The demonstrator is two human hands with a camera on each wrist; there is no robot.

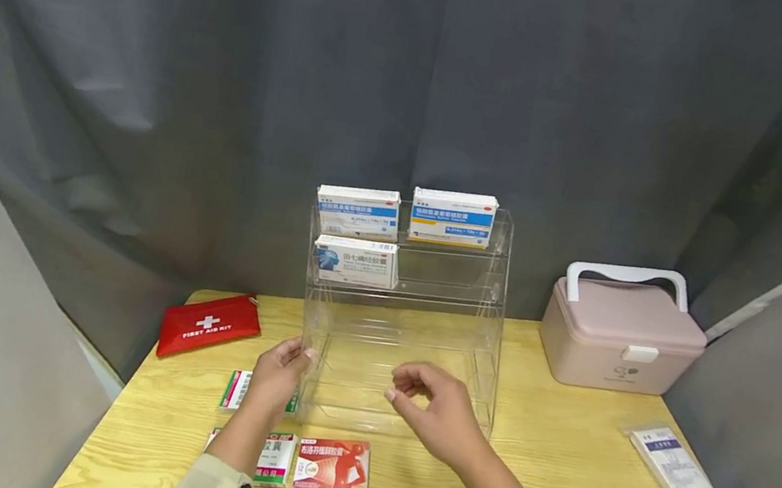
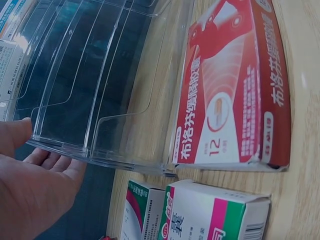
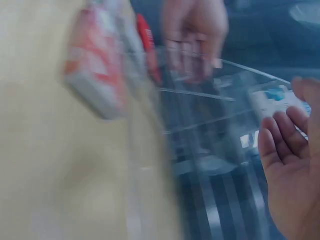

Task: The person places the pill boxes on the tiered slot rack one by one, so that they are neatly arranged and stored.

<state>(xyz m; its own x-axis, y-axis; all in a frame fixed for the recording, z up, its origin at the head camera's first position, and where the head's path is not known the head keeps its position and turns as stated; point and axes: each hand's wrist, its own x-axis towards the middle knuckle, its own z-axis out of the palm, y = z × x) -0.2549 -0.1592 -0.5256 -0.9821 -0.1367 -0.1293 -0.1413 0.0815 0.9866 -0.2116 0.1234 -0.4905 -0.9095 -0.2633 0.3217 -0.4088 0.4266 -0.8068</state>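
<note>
A clear stepped display rack [image 1: 429, 290] stands on the table. My left hand [image 1: 274, 378] is at its left side; in the left wrist view the thumb and fingers grip the side panel's edge. In front of the lower tiers my right hand [image 1: 442, 412] hovers with loosely bent fingers and nothing in it. Two white-and-blue medicine boxes, one left [image 1: 358, 212] and one right [image 1: 452, 218], stand on the top tier. Below the left one is a white medicine box [image 1: 356, 262]. A red medicine box [image 2: 220, 90] lies before the rack, beside a green-and-white medicine box [image 1: 275, 463] partly hidden by my left arm.
Another green-and-white box [image 1: 236, 391] lies left of the rack, partly behind my left hand. A red first aid pouch [image 1: 210, 325] is at the back left. On the right are a pink case [image 1: 620, 337] with a white handle and a bagged white pack [image 1: 675, 464].
</note>
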